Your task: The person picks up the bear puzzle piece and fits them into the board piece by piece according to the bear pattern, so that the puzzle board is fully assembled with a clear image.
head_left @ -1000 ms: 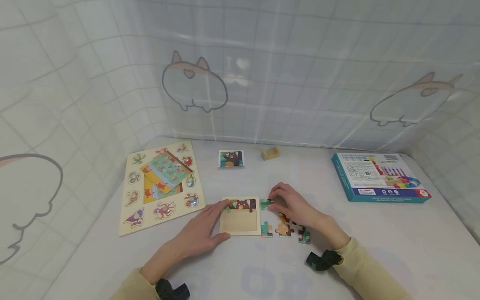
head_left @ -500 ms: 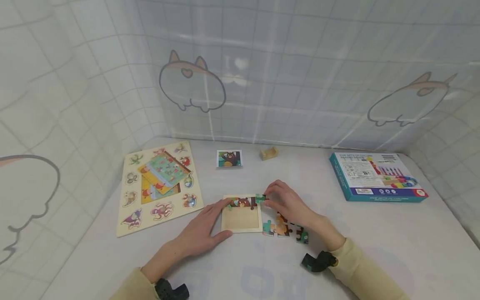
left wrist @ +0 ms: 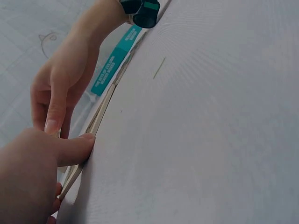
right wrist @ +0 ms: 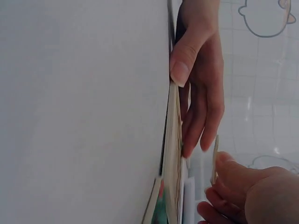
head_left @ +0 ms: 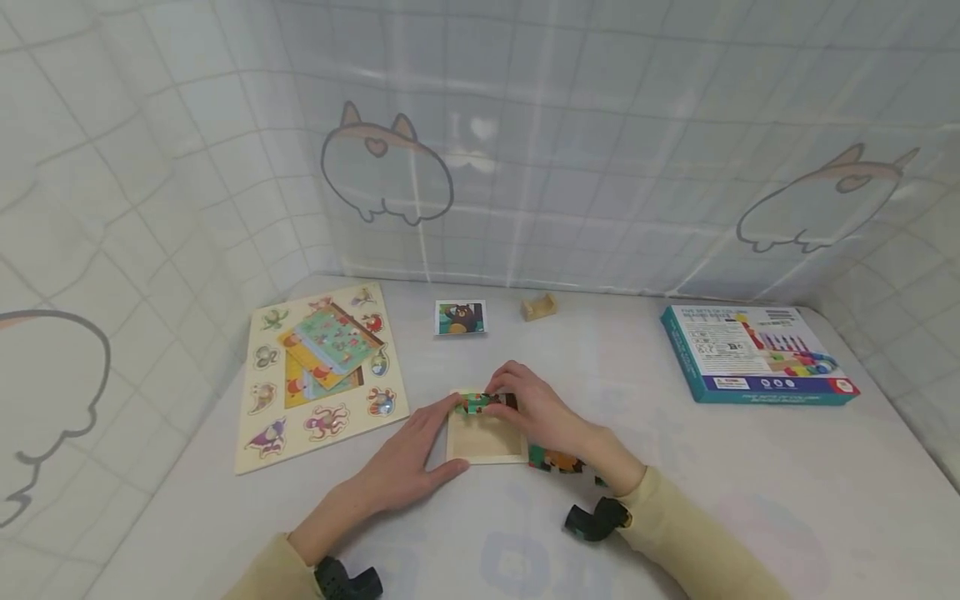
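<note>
In the head view my right hand (head_left: pixel 536 408) pinches a green jigsaw piece (head_left: pixel 475 403) over the top row of a small wooden puzzle tray (head_left: pixel 487 460). The right wrist view shows this piece (right wrist: pixel 215 158) edge-on between thumb and fingers, apart from the tray. My left hand (head_left: pixel 401 454) holds the tray along its left side, thumb at the near corner and fingertips at the far one. Part of a bear picture lies in the top row, mostly behind the right hand; below it the tray's bare wood shows. Several loose jigsaw pieces (head_left: pixel 557 461) lie right of the tray, partly under the right forearm.
A large peg puzzle board (head_left: pixel 251 417) with picture cards on it lies at the left. Behind the tray are a bear picture card (head_left: pixel 461 317) and a small wooden block (head_left: pixel 539 307). A teal-edged toy box (head_left: pixel 757 354) lies at the right.
My right hand has picked the green piece up from the table beside the tray and carried it left over the tray's top row. The left hand stays on the tray.
</note>
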